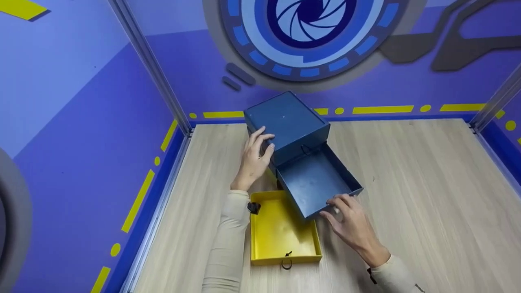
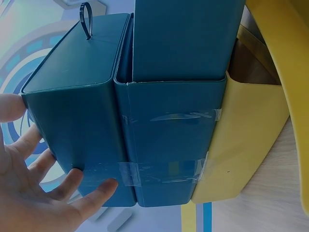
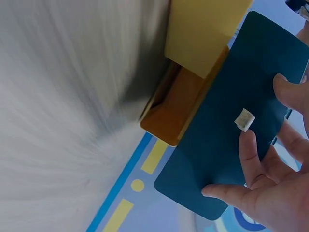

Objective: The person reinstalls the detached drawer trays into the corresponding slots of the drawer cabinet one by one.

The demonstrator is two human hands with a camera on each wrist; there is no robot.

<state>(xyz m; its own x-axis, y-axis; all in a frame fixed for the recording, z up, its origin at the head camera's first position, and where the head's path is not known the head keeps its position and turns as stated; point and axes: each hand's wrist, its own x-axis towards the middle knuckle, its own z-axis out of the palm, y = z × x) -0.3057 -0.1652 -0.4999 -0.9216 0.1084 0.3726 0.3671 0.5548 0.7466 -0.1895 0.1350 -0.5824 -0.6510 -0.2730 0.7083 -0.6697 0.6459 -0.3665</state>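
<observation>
A blue drawer box (image 1: 287, 118) forms the top of a stack, its black loop pull (image 2: 87, 21) on a closed front. Below, a blue drawer (image 1: 315, 179) is pulled out of the middle blue case (image 2: 169, 140), with a small white piece (image 3: 245, 120) on its front panel. My left hand (image 1: 254, 158) rests with spread fingers on the top box's left side and edge. My right hand (image 1: 352, 224) grips the front panel of the pulled-out drawer, with fingertips on both sides of it. At the bottom, a yellow drawer (image 1: 281, 232) stands out of its yellow case (image 2: 241, 140).
Clear tape (image 2: 166, 171) crosses the sides of the stacked cases. A wooden tabletop (image 1: 415, 195) lies around the stack, with a patterned blue panel (image 1: 175, 73) behind it and another at the left. A black loop pull (image 1: 287, 264) hangs on the yellow drawer's front.
</observation>
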